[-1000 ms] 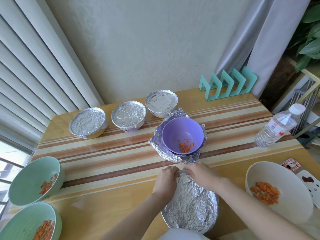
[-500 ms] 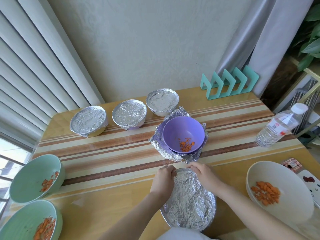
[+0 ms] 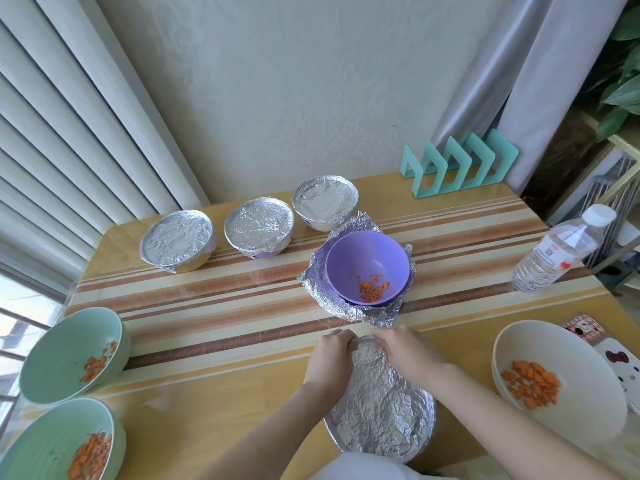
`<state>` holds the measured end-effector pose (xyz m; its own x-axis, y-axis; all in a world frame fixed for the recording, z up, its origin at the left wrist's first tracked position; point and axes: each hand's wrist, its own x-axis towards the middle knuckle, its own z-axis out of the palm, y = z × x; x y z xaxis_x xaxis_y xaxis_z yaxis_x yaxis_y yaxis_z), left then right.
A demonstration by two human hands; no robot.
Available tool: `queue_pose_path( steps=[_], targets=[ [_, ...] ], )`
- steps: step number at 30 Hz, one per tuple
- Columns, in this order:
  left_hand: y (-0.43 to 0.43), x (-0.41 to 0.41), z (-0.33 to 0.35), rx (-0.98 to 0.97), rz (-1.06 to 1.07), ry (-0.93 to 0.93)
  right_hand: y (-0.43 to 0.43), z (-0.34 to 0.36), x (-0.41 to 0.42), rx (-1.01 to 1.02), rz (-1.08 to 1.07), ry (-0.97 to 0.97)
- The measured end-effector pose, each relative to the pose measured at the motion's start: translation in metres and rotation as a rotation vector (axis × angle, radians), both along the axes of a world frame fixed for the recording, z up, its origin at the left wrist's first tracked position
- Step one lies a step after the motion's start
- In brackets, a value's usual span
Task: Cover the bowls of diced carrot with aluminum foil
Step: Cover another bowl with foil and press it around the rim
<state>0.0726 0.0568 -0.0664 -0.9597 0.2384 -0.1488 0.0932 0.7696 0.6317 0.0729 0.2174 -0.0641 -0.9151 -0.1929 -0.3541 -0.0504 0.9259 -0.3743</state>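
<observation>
A foil-covered bowl stands at the table's near edge. My left hand and my right hand curl over the foil at its far rim, fingers gripping the edge. Behind them a purple bowl with a little diced carrot sits uncovered on a crumpled foil sheet. Three foil-covered bowls line the back left. Two green bowls with carrot are at the left, and a white bowl with carrot is at the right.
A water bottle stands at the right side of the striped wooden table. A teal rack sits at the back against the wall. A patterned phone case lies behind the white bowl.
Both hands stayed at the far rim of the near bowl, shifting slightly along the foil edge. The camera view tilted a little.
</observation>
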Motion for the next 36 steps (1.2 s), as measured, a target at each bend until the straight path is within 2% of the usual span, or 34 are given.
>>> queue_pose_path(
  steps=[5, 16, 23, 27, 32, 36],
  targets=[
    [0.003, 0.001, 0.002, -0.014, -0.008, 0.013, 0.002, -0.003, -0.003, -0.172, -0.03, -0.048],
    [0.003, 0.004, 0.003, -0.007, -0.007, 0.049, 0.006, 0.004, -0.003, -0.337, -0.034, -0.096],
    [0.004, 0.008, 0.0, 0.107, 0.039, 0.068, 0.006, 0.01, -0.002, -0.335, 0.008, -0.096],
    [0.002, 0.002, 0.002, 0.094, 0.082, 0.042, 0.005, 0.014, -0.001, -0.331, 0.009, -0.081],
    [0.006, 0.005, -0.001, 0.109, 0.028, 0.058, 0.004, 0.016, -0.005, -0.323, 0.032, -0.054],
    [0.008, 0.008, 0.0, 0.109, -0.007, -0.016, 0.003, 0.016, -0.005, -0.32, 0.036, -0.051]
  ],
)
